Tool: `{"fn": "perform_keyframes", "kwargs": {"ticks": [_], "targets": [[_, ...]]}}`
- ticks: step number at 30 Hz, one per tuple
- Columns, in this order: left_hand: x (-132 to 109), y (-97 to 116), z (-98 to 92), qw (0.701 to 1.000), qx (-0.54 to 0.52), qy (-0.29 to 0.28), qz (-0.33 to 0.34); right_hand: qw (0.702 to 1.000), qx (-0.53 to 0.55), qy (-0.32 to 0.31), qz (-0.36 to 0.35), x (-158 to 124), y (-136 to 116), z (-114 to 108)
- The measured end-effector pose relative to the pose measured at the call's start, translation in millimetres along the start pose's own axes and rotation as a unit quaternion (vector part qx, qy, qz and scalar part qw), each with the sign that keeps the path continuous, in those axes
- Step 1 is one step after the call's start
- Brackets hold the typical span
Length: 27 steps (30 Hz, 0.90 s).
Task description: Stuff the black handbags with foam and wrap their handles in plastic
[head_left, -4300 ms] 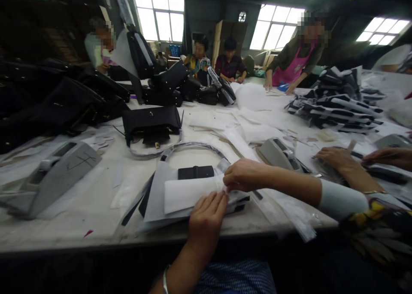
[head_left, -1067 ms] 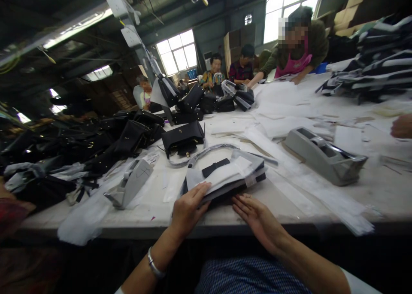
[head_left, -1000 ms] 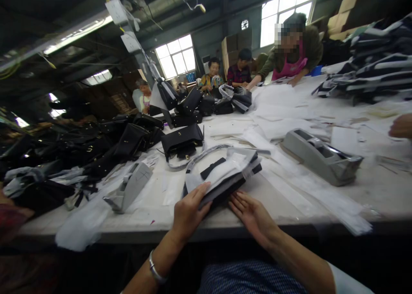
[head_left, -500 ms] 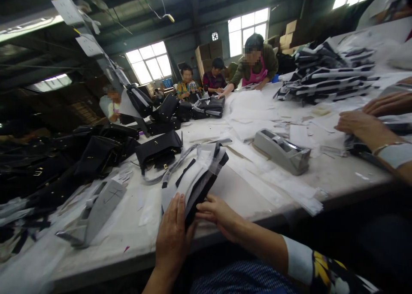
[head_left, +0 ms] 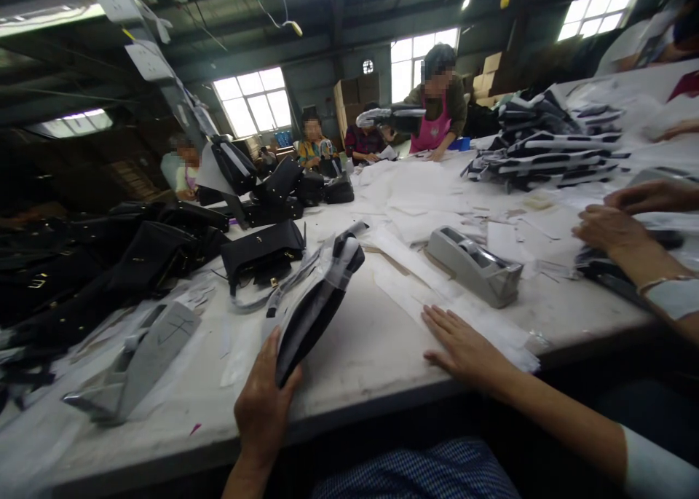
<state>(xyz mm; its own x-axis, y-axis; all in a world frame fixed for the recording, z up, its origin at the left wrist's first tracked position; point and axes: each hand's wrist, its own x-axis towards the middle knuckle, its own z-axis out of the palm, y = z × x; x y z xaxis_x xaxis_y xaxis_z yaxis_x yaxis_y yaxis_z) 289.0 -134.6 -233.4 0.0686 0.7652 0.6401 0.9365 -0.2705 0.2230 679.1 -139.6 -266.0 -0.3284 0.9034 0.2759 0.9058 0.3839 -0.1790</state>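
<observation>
My left hand (head_left: 266,397) grips the near end of a black handbag (head_left: 322,302) partly wrapped in white padding and clear film. The bag stands tilted over the table, its far end leaning up and to the right. My right hand (head_left: 464,346) lies flat, fingers stretched out, on thin white sheets (head_left: 437,295) right of the bag. Just beyond that hand sits a grey tape dispenser (head_left: 474,264). Another black handbag (head_left: 262,255) with a gold clasp rests behind the wrapped one, and a wrapped strap curves between them.
A second tape dispenser (head_left: 136,360) stands at the left. Black bags (head_left: 109,266) are heaped on the far left, and wrapped pieces (head_left: 546,135) are stacked at the back right. A co-worker's hands (head_left: 617,222) work at the right. Across the table a person in a pink apron (head_left: 434,131) lifts a bag.
My right hand has left the wrapped bag and moved right onto the white sheets. My left hand still holds the bag, now turned slightly. Across the table, the person has raised a bag.
</observation>
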Motion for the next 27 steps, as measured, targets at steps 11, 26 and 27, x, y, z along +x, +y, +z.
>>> {"fn": "perform_keyframes", "kwargs": {"ticks": [11, 26, 27], "targets": [[1.0, 4.9, 4.8, 1.000, -0.015, 0.003, 0.014, 0.996, 0.075, -0.043, 0.005, 106.4, -122.7, 21.0], [5.4, 13.1, 14.4, 0.998, -0.017, 0.020, 0.059, 0.954, 0.158, -0.009, -0.257, 108.5, -114.7, 17.8], [5.4, 14.4, 17.0, 0.996, -0.014, 0.023, 0.082, 0.940, 0.166, 0.027, -0.297, 104.4, -116.8, 12.7]]}}
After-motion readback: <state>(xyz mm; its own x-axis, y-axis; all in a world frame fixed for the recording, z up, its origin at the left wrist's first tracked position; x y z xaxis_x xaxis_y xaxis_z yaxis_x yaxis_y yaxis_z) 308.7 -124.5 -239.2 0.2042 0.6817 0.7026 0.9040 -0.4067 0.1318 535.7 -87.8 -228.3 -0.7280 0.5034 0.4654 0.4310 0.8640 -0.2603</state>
